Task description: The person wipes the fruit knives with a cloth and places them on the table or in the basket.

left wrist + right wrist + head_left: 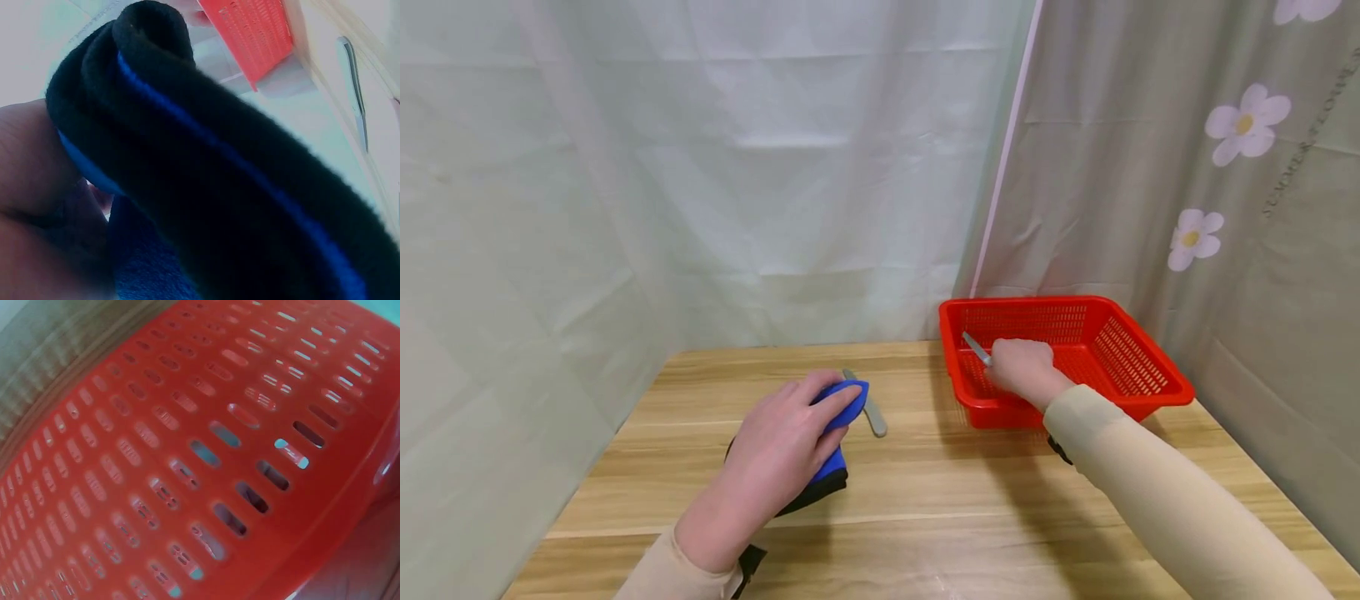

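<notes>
My left hand [782, 433] grips a folded blue cloth with black edging [842, 408] above the left-middle of the table. Close up in the left wrist view, the thick dark folds of the cloth [250, 187] cover much of the picture. Just beyond that hand, a grey table knife [875, 417] lies on the wood, its far end partly behind the fingers. My right hand [1024, 367] reaches over the near wall of a red plastic basket [958, 367] and holds a slim grey knife [976, 347], its handle hidden in the fist. The right wrist view shows mostly the slotted basket wall [144, 450].
The basket stands at the back right of the wooden table [910, 517], near its right edge. Behind the table hangs a pale curtain [820, 183], with printed flowers [1247, 125] on the right side.
</notes>
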A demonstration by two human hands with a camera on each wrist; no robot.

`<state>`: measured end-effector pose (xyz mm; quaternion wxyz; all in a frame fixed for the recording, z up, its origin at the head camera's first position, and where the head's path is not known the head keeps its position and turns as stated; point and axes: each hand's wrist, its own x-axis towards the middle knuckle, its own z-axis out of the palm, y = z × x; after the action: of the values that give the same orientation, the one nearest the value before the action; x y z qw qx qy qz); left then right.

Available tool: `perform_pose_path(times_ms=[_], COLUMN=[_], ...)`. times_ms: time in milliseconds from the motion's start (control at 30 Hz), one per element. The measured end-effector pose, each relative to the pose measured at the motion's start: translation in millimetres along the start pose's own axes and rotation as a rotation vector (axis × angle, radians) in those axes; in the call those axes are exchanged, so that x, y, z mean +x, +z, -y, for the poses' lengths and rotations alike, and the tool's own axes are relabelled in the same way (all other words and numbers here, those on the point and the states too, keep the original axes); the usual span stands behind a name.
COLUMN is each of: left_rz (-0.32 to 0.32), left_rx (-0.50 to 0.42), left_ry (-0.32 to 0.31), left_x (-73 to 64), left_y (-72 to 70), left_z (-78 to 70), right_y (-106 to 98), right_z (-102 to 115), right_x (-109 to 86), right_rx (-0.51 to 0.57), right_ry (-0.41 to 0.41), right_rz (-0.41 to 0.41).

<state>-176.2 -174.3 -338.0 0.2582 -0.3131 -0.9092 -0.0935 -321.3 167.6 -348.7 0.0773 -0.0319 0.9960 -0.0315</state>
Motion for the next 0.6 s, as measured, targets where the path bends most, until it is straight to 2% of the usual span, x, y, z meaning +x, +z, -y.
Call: perform_pose_path(times_ms=[167,400,600], left_rz=[0.006,0.017,0.039], left_rx=[0.005,0.019,0.022], left_ry=[0.000,-0.002,-0.028], left_x=[-2.2,-2.8,-4.0], left_y=[1.8,3.3,3.1], left_z=[0.9,0.7,1.0], right_y=[-0.6,6.8,11.0], right_z=[3.9,7.0,11.4], right_x=[4.1,9.0,11.0], right_rx=[0.027,0.057,0.098], right_ry=[0.030,0.032,0.043], right_rz=[0.062,0.083,0.102])
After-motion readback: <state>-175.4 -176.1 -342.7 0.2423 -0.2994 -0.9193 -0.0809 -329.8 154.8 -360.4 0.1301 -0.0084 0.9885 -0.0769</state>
